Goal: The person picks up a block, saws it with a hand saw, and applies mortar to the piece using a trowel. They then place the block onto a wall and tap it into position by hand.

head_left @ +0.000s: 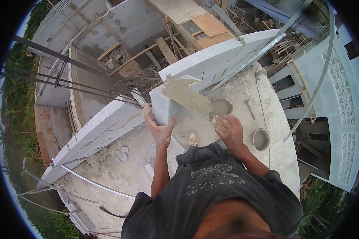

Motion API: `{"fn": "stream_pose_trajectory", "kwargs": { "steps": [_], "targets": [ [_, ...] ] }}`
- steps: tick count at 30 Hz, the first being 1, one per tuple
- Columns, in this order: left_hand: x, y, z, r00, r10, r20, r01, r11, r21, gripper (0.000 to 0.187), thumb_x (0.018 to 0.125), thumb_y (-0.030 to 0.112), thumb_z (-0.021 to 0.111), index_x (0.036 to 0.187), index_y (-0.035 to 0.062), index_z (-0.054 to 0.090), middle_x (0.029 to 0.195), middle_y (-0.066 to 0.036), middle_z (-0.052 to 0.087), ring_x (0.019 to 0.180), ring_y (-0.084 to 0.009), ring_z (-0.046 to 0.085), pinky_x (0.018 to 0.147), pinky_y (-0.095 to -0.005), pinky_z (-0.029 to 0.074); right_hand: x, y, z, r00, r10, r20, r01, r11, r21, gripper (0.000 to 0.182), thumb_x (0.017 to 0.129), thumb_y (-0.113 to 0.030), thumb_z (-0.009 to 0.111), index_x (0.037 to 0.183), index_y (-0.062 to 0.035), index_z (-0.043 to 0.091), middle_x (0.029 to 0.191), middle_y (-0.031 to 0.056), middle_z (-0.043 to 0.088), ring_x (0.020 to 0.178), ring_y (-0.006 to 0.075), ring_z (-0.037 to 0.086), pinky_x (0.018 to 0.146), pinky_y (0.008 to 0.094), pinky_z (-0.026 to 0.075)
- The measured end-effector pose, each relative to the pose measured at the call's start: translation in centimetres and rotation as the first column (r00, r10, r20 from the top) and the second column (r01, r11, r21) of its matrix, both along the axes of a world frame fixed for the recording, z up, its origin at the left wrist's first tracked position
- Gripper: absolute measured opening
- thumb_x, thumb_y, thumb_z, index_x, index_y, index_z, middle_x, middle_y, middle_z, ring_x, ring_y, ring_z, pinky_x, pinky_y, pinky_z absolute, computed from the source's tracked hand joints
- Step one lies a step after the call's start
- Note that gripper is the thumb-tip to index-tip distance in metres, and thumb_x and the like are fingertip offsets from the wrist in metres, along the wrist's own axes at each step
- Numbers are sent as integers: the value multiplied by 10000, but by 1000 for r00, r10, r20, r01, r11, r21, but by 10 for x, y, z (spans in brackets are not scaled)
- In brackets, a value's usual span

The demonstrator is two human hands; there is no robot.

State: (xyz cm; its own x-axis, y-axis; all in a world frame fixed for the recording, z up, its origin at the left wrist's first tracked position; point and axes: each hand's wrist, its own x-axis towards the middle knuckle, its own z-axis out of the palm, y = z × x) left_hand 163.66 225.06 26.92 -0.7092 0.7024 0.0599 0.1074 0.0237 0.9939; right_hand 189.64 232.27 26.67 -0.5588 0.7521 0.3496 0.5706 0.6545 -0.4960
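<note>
A white lightweight concrete block (160,104) stands at the gap in the low block wall (223,55). My left hand (160,128) grips its near end, thumb on one side and fingers on the other. In my right hand (229,130) is the handle of a trowel (192,101), fingers closed round it. The trowel's broad blade is coated in grey mortar and reaches left to the block's upper side, overlapping it in this view. Some mortar shows on the wall end just beyond the blade.
Steel rebars (87,85) jut toward the block from the left. On the concrete floor lie a hammer (249,109), a cable (264,115) and block scraps (124,154). Two round containers, one nearer (254,140), stand at right. Beyond the wall is a drop with planks (166,51).
</note>
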Motion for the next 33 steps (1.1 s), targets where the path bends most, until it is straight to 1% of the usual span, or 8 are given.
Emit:
{"fn": "stream_pose_trajectory", "kwargs": {
  "steps": [5, 8, 9, 12, 16, 21, 28, 33],
  "targets": [
    [-10, -13, -5, 991, 16, 133, -16, 1000, -2, 1084, 662, 45, 836, 1535, 108, 195, 1381, -191, 432, 1263, -292, 473, 1052, -417, 409, 62, 0, 12, 990, 58, -127, -82, 977, -197, 410, 819, -166, 787, 1157, -51, 586, 978, 130, 661, 827, 263, 665, 725, 365, 537],
    [-19, -17, -6, 999, -15, 41, 15, 1000, 5, 1101, 662, 49, 838, 1541, 114, 178, 1374, -187, 434, 1259, -292, 478, 1055, -419, 407, 55, 8, 41, 879, -298, -371, -249, 375, -893, 379, 934, -275, 679, 1172, -16, 539, 873, 108, 643, 623, 163, 621, 572, 282, 505],
    [-22, -16, -4, 999, -36, 2, 36, 999, 4, 1107, 662, 50, 839, 1543, 115, 172, 1371, -185, 436, 1258, -292, 479, 1056, -420, 406, 46, 17, 47, 879, -260, -400, -317, 307, -897, 408, 1010, -359, 542, 1200, 1, 515, 829, 74, 617, 529, 94, 554, 494, 238, 461],
    [-23, -15, 4, 997, -78, -23, 79, 997, 24, 1127, 657, 51, 842, 1549, 116, 155, 1374, -183, 435, 1266, -290, 475, 1066, -419, 397, 15, 34, 70, 897, -181, -402, -380, 146, -913, 439, 1024, -400, 510, 1212, -4, 519, 818, 70, 614, 526, 100, 551, 491, 242, 457],
    [-20, -10, 17, 994, -101, 29, 101, 995, 17, 1147, 641, 56, 841, 1552, 116, 146, 1372, -184, 435, 1265, -295, 478, 1069, -429, 400, 4, 27, 45, 902, -93, -421, -414, 90, -906, 450, 1030, -415, 507, 1217, -7, 527, 793, 51, 607, 519, 96, 545, 483, 240, 452],
    [-66, 1, 14, 994, -112, 21, 112, 994, -2, 1099, 645, 77, 824, 1540, 106, 188, 1323, -186, 473, 1224, -295, 511, 1045, -421, 428, 98, -2, 1, 989, -90, -120, -117, 38, -992, 458, 1009, -439, 540, 1178, -14, 556, 777, 36, 600, 529, 95, 556, 483, 249, 466],
    [-172, 73, 34, 742, -271, -613, 133, 956, -262, 981, 613, 223, 829, 1476, 98, 379, 1348, -166, 515, 1239, -364, 504, 1087, -456, 379, 165, -20, -64, 911, -395, 118, 194, 157, -968, 412, 993, -424, 568, 1101, -26, 564, 769, 47, 594, 509, 109, 565, 444, 260, 468],
    [-205, 107, 50, 498, -444, -745, 71, 877, -475, 928, 645, 251, 794, 1474, 143, 391, 1359, -142, 515, 1316, -367, 406, 1139, -487, 281, 180, -38, -75, 877, -458, 143, 231, 142, -962, 335, 1003, -386, 576, 1065, -56, 576, 753, 35, 588, 487, 118, 553, 421, 270, 457]
  ]
}}
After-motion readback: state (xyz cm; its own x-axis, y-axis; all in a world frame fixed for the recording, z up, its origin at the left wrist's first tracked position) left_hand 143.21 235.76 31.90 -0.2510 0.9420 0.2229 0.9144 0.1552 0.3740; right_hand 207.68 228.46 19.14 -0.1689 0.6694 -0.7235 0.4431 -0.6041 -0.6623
